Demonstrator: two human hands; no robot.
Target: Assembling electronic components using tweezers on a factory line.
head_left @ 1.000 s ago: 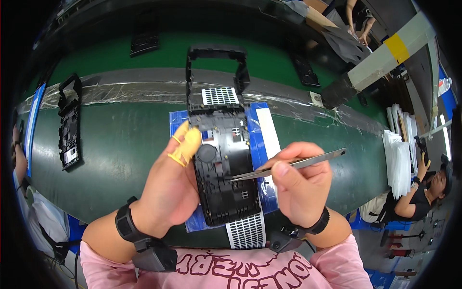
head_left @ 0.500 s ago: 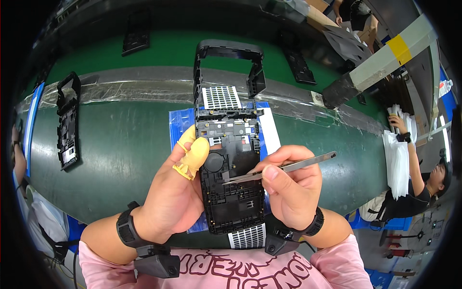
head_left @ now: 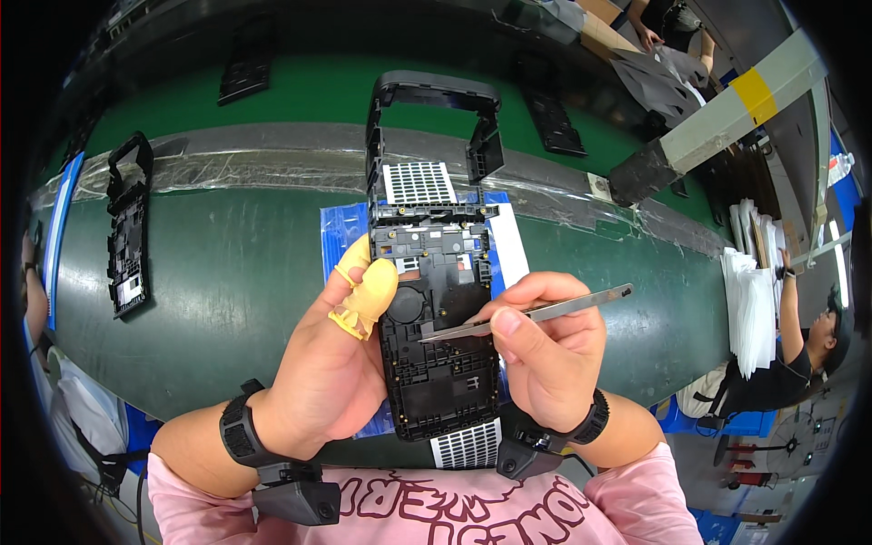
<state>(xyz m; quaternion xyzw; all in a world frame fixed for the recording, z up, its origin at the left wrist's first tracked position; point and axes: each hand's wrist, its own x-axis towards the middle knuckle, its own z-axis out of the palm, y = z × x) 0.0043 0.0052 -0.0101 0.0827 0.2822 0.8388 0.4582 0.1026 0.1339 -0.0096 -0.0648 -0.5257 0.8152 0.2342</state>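
Mid-frame, the left hand (head_left: 331,381) grips the casing (head_left: 443,400); the right hand (head_left: 556,363) pinches tweezers (head_left: 590,300) over it, barely moved. Two far casings (head_left: 243,80) lie farther left on the belt (head_left: 327,91), beyond the green tabletop (head_left: 227,272).

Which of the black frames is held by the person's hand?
The central frame, gripped by the left hand; the others, like the left-side frame, lie unheld.

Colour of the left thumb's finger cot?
Yellow; the cot shows best in the head view.
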